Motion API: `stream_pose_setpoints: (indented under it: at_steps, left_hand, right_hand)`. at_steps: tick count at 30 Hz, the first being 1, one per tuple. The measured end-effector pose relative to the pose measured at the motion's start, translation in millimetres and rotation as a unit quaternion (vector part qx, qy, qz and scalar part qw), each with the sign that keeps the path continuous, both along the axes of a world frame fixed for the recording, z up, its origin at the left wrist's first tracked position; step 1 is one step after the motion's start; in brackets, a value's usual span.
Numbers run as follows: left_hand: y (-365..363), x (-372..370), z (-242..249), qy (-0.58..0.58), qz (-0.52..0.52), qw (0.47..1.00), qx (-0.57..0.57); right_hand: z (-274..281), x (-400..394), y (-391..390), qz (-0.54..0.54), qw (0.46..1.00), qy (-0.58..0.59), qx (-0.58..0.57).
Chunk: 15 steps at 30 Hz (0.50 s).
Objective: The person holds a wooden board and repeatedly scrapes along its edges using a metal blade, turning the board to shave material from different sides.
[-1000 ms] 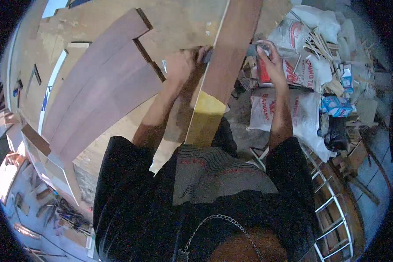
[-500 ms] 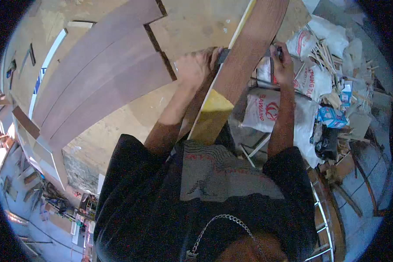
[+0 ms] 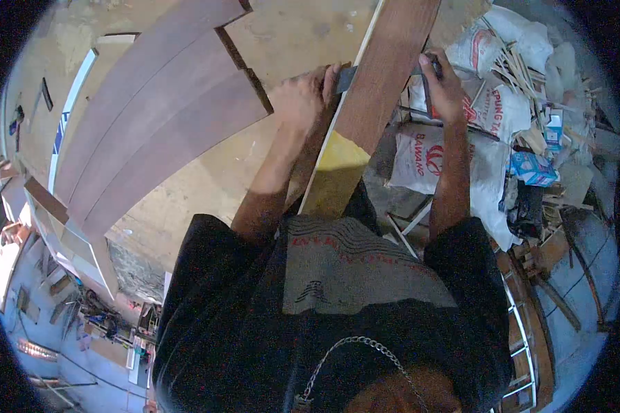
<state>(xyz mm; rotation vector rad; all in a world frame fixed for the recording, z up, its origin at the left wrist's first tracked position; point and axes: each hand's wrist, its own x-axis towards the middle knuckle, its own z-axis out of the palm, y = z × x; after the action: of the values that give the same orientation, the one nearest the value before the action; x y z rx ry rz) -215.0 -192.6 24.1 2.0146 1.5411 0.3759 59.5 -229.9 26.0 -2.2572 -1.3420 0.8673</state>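
A long reddish-brown wooden board (image 3: pixel 382 96) runs away from my chest, with a yellow patch (image 3: pixel 341 155) near its close end. A dark, flat bar-like tool (image 3: pixel 346 79) crosses the board and sticks out on both sides; its middle is hidden by the board. On the left side my left hand (image 3: pixel 303 96) is closed round one end of it. At the right edge my right hand (image 3: pixel 442 86) grips the other end, fingers bent around a dark part. I cannot tell exactly what kind of tool it is.
A large curved brown panel (image 3: pixel 165 110) lies on the plywood worktop (image 3: pixel 296 41) to the left. White sacks (image 3: pixel 420 162) with red print, thin wood offcuts (image 3: pixel 520 69) and a blue box (image 3: pixel 534 168) are piled at the right. A white metal frame (image 3: pixel 523 337) stands lower right.
Both hands and the bar tool have shifted slightly away from my body along the board. The grip looks the same. The whole view has also shifted a little.
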Motion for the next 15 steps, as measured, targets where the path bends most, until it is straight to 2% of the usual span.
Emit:
stream_pose_setpoints:
  at_steps: [3,6,8,10,11,12,14,15]
  left_hand:
    - [-2,1,-5,0.015,-0.002,1.0,0.008]
    - [-5,1,-6,0.02,-0.005,1.0,0.022]
    - [-1,1,-5,0.008,-0.002,0.999,0.038]
    - [-6,-2,-5,0.013,-0.015,1.0,0.002]
    - [-9,-5,-4,0.018,-0.019,1.0,0.0]
    - [-6,-2,1,0.033,-0.018,0.999,-0.026]
    - [8,6,1,0.042,-0.033,0.998,-0.035]
    - [13,6,-8,0.039,-0.049,0.998,-0.016]
  right_hand:
    - [0,-2,-7,-0.005,0.999,0.01,0.049]
    - [10,-5,-7,0.002,0.999,0.019,0.033]
    - [-9,1,-7,0.023,0.996,0.003,0.082]
    - [-17,-1,-14,0.043,0.991,-0.013,0.129]
    - [-17,5,-15,0.036,0.997,0.001,0.065]
    - [-21,7,-17,0.03,0.997,0.001,0.066]
    - [-25,9,-16,0.019,0.992,0.018,0.127]
    - [-7,0,-15,-0.002,0.987,0.023,0.157]
